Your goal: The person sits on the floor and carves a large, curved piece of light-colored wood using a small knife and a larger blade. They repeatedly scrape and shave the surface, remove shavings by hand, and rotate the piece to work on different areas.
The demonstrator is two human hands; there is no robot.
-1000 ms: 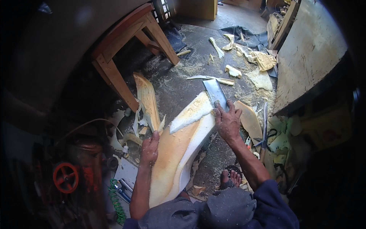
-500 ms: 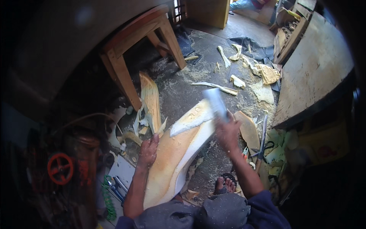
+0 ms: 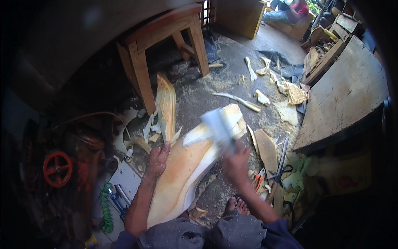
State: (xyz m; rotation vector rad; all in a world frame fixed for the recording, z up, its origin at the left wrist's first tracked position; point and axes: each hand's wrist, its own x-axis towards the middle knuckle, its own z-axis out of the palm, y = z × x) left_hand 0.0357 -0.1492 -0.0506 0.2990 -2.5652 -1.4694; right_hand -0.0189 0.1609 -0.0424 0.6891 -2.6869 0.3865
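Observation:
A long carved foam block [image 3: 174, 174], tan on top with white cut faces, slopes away from my lap across the middle. My left hand [image 3: 158, 159] grips its left edge, the fingers close together and partly curled over the side. In my right hand [image 3: 236, 166] is a flat, rectangular, pale grey hand tool [image 3: 217, 125], smeared by motion. Its face lies over the upper part of the foam, near the white cut area; whether it touches cannot be made out. My right fingers are wrapped round its near end.
A wooden stool [image 3: 166, 31] stands at the back left, with a grooved foam offcut [image 3: 166, 106] beside its leg. Foam scraps [image 3: 296, 93] and dust litter the floor. At right lie a long blade [image 3: 283, 153] and orange-handled pliers [image 3: 258, 178]. A person [image 3: 286, 12] sits far back.
The tool and my right hand have moved left and toward me over the foam, uncovering its far end. My left hand keeps its place on the edge. The view has shifted slightly.

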